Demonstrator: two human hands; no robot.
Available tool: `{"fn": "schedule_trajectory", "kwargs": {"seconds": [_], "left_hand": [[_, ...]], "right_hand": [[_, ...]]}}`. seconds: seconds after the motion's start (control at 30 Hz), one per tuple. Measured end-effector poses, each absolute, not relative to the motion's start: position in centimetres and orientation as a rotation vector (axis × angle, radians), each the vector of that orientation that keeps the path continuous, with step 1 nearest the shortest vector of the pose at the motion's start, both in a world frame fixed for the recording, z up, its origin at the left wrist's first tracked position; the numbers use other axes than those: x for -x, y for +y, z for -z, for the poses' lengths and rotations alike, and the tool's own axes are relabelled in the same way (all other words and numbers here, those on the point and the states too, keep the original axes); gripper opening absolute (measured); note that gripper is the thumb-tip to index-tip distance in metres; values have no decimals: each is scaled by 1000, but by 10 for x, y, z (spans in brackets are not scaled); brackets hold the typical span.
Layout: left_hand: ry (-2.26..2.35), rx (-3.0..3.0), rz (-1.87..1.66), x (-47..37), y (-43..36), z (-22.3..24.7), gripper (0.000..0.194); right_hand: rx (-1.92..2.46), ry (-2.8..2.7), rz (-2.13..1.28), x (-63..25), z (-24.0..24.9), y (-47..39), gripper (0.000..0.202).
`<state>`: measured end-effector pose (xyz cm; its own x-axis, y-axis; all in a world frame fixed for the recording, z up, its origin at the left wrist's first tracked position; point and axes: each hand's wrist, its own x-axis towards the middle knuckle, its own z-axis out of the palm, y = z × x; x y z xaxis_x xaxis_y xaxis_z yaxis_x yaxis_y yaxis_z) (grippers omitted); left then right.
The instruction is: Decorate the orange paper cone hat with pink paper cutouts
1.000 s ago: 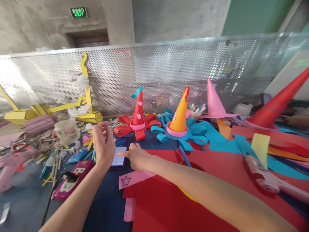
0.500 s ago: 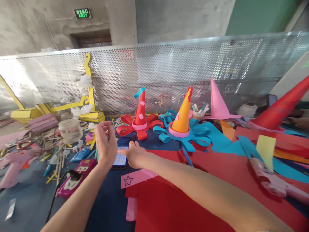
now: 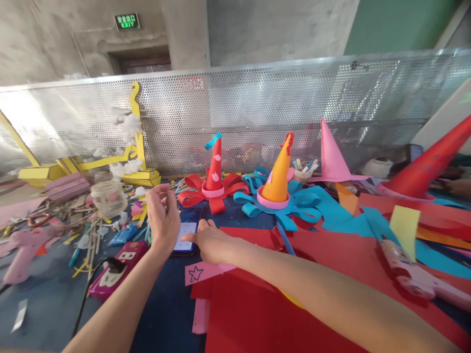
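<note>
A phone lies on the dark blue table with its screen lit, between my two hands. My right hand is over its right side, the index finger stretched onto the screen and the other fingers curled. At the phone's left edge my left hand is raised, its fingers bent and apart, and nothing shows in it. Just below the phone lies a pink strip with a drawn star, beside large red paper. Behind stand a red cone hat and an orange cone hat.
A magenta power strip with a black plug, a clear jar and a pink glue gun are at the left. Another glue gun lies at the right. A perforated metal panel stands behind.
My right hand has shifted slightly right and down, with its index finger now lower on the phone. More of the phone's top shows, and the picture on its screen has changed.
</note>
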<state>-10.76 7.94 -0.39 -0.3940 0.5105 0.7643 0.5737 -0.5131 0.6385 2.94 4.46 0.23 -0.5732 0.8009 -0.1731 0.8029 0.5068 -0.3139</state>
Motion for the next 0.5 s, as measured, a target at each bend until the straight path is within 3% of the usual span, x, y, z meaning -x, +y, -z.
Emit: {"fn": "schedule_trajectory", "kwargs": {"seconds": [0.5], "left_hand": [[-1551, 1697, 2091, 108, 80, 5, 13]], "right_hand": [[-1647, 2847, 522, -65, -5, 59, 70]]}}
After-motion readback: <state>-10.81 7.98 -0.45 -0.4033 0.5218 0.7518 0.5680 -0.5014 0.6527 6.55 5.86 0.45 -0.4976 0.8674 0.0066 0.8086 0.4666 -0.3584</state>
